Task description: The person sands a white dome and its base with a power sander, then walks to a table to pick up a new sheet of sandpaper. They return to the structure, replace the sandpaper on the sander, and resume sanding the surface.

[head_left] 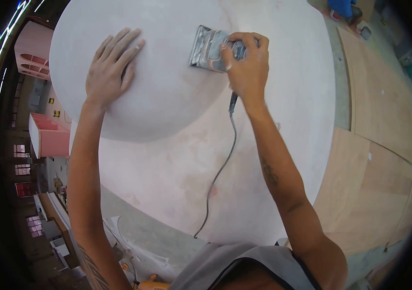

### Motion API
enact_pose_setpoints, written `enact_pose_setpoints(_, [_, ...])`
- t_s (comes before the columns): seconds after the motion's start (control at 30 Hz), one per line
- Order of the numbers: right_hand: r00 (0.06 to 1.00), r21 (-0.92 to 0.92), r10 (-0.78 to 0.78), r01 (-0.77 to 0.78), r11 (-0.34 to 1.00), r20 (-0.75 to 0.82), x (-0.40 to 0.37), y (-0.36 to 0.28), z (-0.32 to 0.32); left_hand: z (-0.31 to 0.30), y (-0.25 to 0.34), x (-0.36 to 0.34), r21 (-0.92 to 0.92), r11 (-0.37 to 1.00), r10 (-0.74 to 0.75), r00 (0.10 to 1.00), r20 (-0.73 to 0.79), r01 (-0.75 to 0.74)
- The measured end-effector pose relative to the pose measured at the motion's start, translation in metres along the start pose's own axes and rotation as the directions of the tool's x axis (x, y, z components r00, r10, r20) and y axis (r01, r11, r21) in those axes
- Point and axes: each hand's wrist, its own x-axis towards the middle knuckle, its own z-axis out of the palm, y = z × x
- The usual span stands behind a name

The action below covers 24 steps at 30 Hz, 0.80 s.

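Note:
My right hand (247, 65) is wrapped round the body of a dusty electric sander (213, 50). The sander's flat square pad lies against a large rounded white form (162, 96), near its right side. From the back of the tool a dark power cord (220, 169) trails down over the pale lower surface (167, 169). My left hand (114, 65) rests flat on the rounded form, left of the sander, fingers stretched out and dusted with powder. Faint pinkish and brown patches mark the pale surface beneath.
Plywood sheets (380, 92) lie on the floor to the right. At top right another person (344, 9) in blue is partly in view. Pink cabinets (51, 135) stand at the left. An orange tool (152, 283) sits at the bottom, near my body.

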Motion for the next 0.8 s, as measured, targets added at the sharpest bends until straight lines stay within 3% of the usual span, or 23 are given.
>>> enact_pose_setpoints(0.07, [0.987,-0.076,-0.151,0.147,0.986,-0.047,-0.032,-0.010,0.005,0.001,0.002,0.001,0.009,1.000,0.010,1.000,-0.003,-0.010])
enact_pose_setpoints(0.4, [0.941,-0.062,-0.337,0.337,0.939,0.009,-0.107,-0.039,0.020,0.004,-0.002,-0.001,0.009,1.000,-0.003,0.999,-0.031,0.004])
enact_pose_setpoints(0.47, [0.910,-0.084,-0.404,0.411,0.908,0.095,-0.118,-0.038,0.019,0.002,-0.001,0.000,0.021,1.000,-0.003,1.000,-0.021,0.004])
enact_pose_setpoints(0.57, [0.846,-0.090,-0.532,0.534,0.841,0.044,-0.130,-0.024,0.029,0.002,0.000,0.000,0.016,1.000,-0.003,1.000,-0.022,0.003])
enact_pose_setpoints(0.7, [0.900,-0.072,-0.436,0.436,0.897,0.016,-0.111,-0.017,0.017,-0.001,0.001,-0.001,-0.034,0.999,0.006,0.999,-0.038,-0.007])
enact_pose_setpoints(0.77, [0.957,-0.079,-0.283,0.278,0.957,-0.064,-0.086,-0.011,0.014,-0.001,0.004,0.001,-0.025,1.000,0.000,0.999,-0.034,-0.001])
enact_pose_setpoints(0.8, [0.958,-0.078,-0.281,0.276,0.958,-0.057,-0.076,-0.006,0.012,0.000,0.004,0.001,-0.015,1.000,0.000,0.999,-0.044,-0.001])
